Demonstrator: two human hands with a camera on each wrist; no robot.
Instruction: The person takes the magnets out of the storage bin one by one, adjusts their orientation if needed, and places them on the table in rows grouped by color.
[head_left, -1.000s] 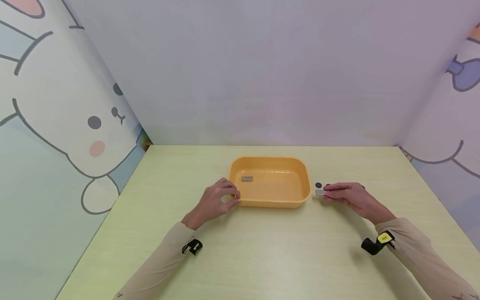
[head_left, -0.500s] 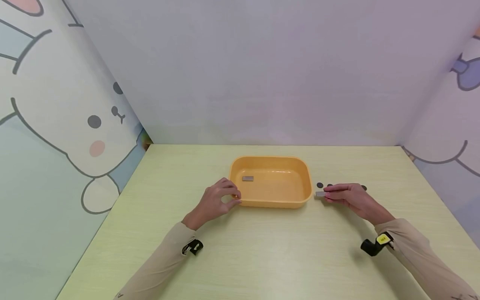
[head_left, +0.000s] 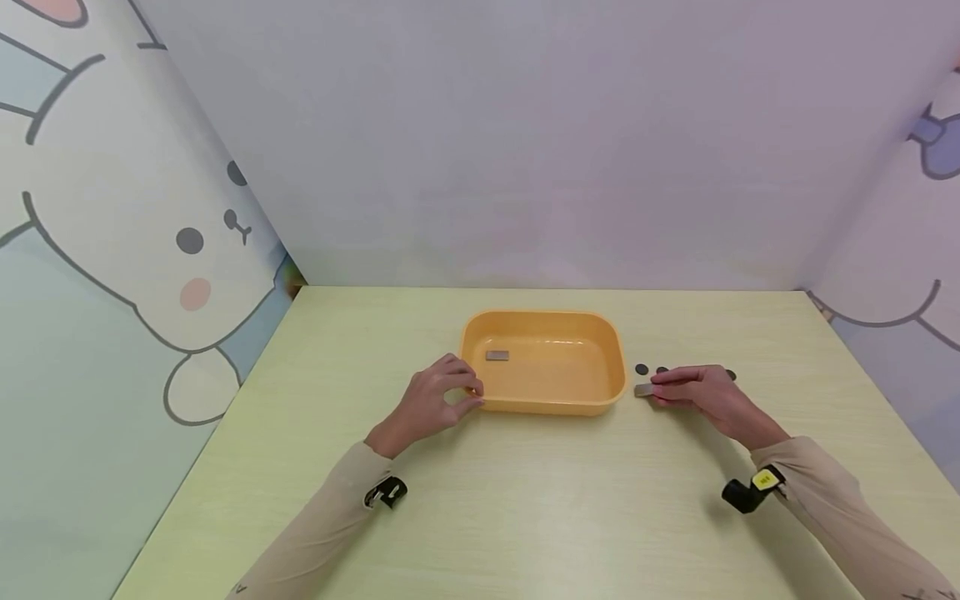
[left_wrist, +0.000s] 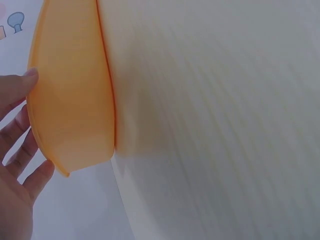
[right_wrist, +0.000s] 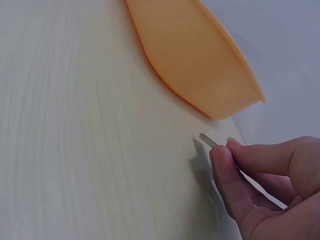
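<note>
An orange-yellow rectangular tray point(head_left: 555, 382) sits on the table, with a small flat grey metal strip point(head_left: 497, 356) lying inside toward its left end. My left hand point(head_left: 431, 398) pinches the tray's near left corner by the rim; the left wrist view shows its fingertips spread along the tray point(left_wrist: 72, 90) edge. Right of the tray, my right hand point(head_left: 708, 396) pinches a second small grey strip point(head_left: 643, 390) between thumb and fingers. Its free end points left, and in the right wrist view the thin strip point(right_wrist: 207, 140) appears edge-on over its shadow.
Small black discs lie behind my right hand: one disc point(head_left: 642, 369) near the tray, another partly hidden by the fingers, and a further disc point(head_left: 731, 375) beyond the knuckles. A plain wall point(head_left: 540, 167) closes off the back of the pale table point(head_left: 540, 500).
The strip in my right hand has tilted, its broad face turning from upward to a narrower, slanted view. The left hand keeps its grip on the tray; the whole view shifts slightly.
</note>
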